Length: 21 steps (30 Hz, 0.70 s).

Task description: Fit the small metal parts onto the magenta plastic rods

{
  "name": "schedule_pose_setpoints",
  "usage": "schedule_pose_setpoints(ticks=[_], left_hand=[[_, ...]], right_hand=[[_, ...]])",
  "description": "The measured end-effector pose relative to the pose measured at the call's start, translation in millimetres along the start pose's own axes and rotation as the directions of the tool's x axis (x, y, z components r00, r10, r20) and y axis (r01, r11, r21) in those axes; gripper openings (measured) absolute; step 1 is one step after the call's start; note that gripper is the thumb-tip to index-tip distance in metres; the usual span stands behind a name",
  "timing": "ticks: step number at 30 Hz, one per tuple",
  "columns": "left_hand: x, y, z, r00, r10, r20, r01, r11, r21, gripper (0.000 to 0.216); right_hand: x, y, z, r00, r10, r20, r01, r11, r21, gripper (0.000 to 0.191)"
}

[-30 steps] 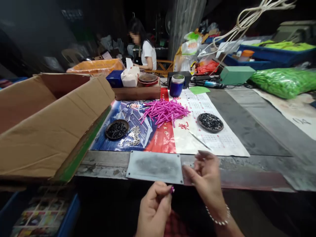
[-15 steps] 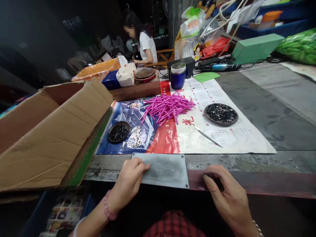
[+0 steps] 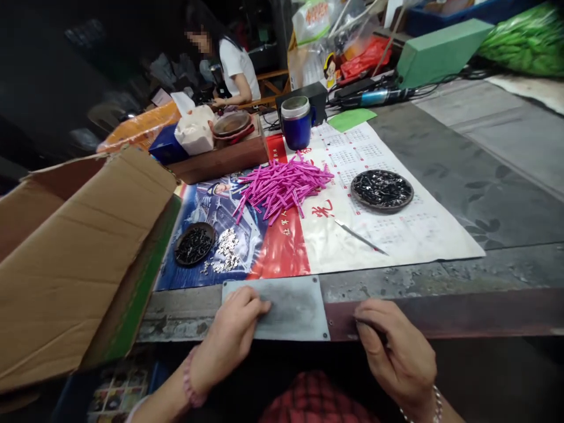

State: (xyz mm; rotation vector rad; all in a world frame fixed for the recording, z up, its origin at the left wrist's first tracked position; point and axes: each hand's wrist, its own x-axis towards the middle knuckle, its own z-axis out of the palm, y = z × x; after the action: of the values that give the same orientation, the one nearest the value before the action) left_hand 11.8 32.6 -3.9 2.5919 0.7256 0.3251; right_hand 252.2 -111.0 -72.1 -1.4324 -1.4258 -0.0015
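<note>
My left hand (image 3: 238,326) rests with curled fingers on the left part of a grey metal plate (image 3: 293,305) fixed at the table's front edge. Its fingertips are tucked under, so I cannot see whether anything is in them. To the right of the plate, my right hand (image 3: 396,346) is loosely closed at the reddish-brown edge strip (image 3: 467,314), thumb near the bent fingers; nothing shows sticking out of it. Beyond the plate lie a heap of thin pink sticks (image 3: 284,185), a pile of small silvery metal pieces (image 3: 225,251) and a slim pointed metal tool (image 3: 361,237).
A small dish of black pieces (image 3: 194,244) and a larger one (image 3: 382,190) stand on the poster sheet (image 3: 427,235). An open cardboard box (image 3: 88,252) flanks the left. Behind are a blue mug (image 3: 296,123), a wooden box (image 3: 224,157), a green block (image 3: 443,51) and a seated person (image 3: 238,70).
The view has shifted, so the tabletop things sit further left and mostly a little higher. Both hands keep nearly the same pose and place by the plate and edge strip.
</note>
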Motion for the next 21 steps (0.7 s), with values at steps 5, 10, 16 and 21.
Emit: schedule_pose_setpoints(ticks=[5,10,16,21], left_hand=[[14,17,26,0.998,0.046,-0.039,-0.045,0.998,0.038,0.026],[7,34,36,0.967,0.029,-0.253,-0.032,0.999,-0.007,0.023],[-24,56,34,0.906,0.005,-0.423,-0.038,0.997,-0.071,0.022],[-35,72,38,0.849,-0.011,-0.529,-0.033,0.997,-0.075,0.028]], right_hand=[[2,-2,1,0.997,0.072,-0.002,-0.072,0.997,-0.013,0.010],[5,-22,-5,0.987,0.121,0.110,-0.135,0.982,0.133,0.011],[4,-56,13,0.942,0.167,0.291,-0.255,0.920,0.297,0.012],[11,-68,28,0.916,0.182,0.359,-0.323,0.863,0.388,0.015]])
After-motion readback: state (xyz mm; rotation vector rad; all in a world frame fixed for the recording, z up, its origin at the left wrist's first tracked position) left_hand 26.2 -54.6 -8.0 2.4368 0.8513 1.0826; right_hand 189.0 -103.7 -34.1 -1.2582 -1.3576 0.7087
